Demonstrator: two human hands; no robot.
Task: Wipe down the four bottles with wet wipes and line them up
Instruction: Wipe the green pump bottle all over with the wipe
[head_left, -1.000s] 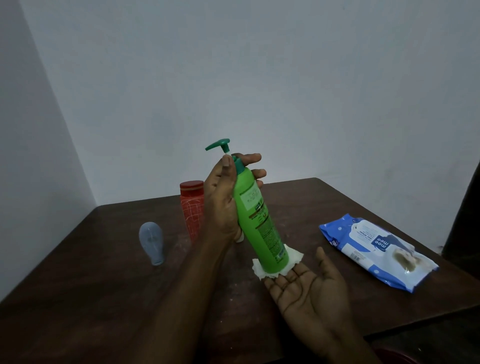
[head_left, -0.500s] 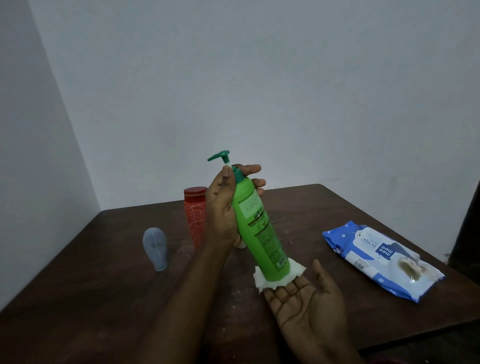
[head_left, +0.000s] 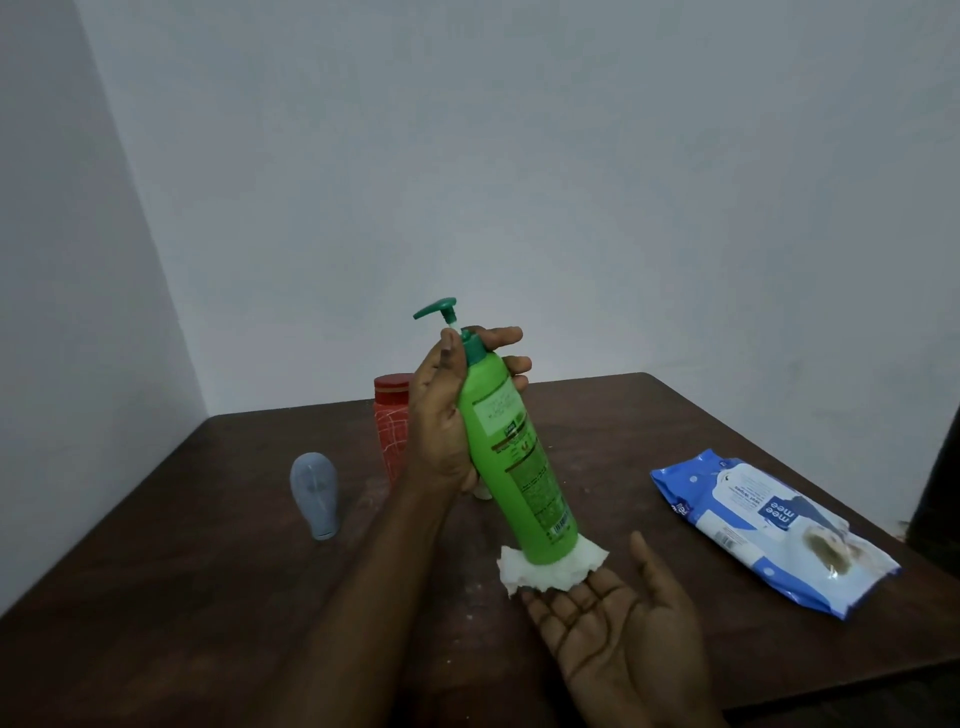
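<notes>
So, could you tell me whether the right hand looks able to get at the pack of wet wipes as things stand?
Probably yes. The right hand lies palm up with a wet wipe on its fingertips under the green bottle, and only bare table lies between it and the pack. It would have to leave the wipe first.

Over the last second my view has shifted a little, so everything sits lower and further right in it. The green pump bottle (head_left: 511, 457) in my left hand (head_left: 447, 415) has hardly moved, perhaps tilting slightly more upright on the white wipe (head_left: 545, 569) lying on my right hand (head_left: 618, 634).
</notes>
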